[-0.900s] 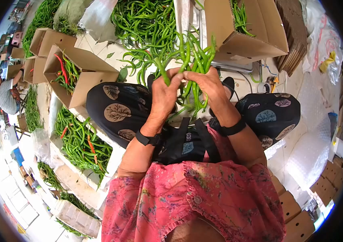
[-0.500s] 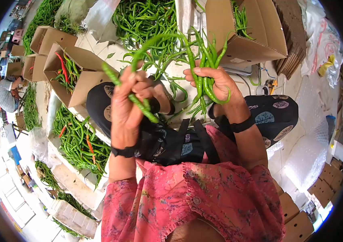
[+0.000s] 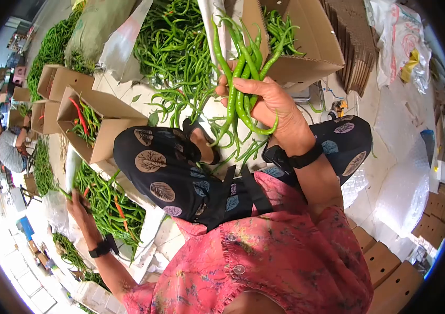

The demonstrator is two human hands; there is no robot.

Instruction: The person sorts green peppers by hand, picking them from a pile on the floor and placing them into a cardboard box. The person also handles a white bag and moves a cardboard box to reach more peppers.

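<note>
A bunch of long green chili peppers (image 3: 240,99) is gripped in my right hand (image 3: 280,107), thumb pressed across the stalks. It is held up in front of the open cardboard box (image 3: 314,65), which has more green chilies inside. Far to the left, my left hand (image 3: 81,212) is at the outer edge of a white-lined bin of green chilies (image 3: 110,201) with a few red ones mixed in. A bit of green shows by its fingertips, but the fingers are blurred. A big heap of green chilies (image 3: 172,49) spills from a sack onto the floor ahead.
An open box with red and green chilies (image 3: 83,125) stands left of my knee. Flattened cardboard (image 3: 350,44) is stacked at the right, near bubble wrap (image 3: 403,204). Another person (image 3: 10,146) sits at the far left. Several boxes (image 3: 384,267) lie behind me at right.
My left hand has swung from in front of me, where it held a green chili, down to the left bin. My right hand still holds its bunch, slightly further left; the view has shifted.
</note>
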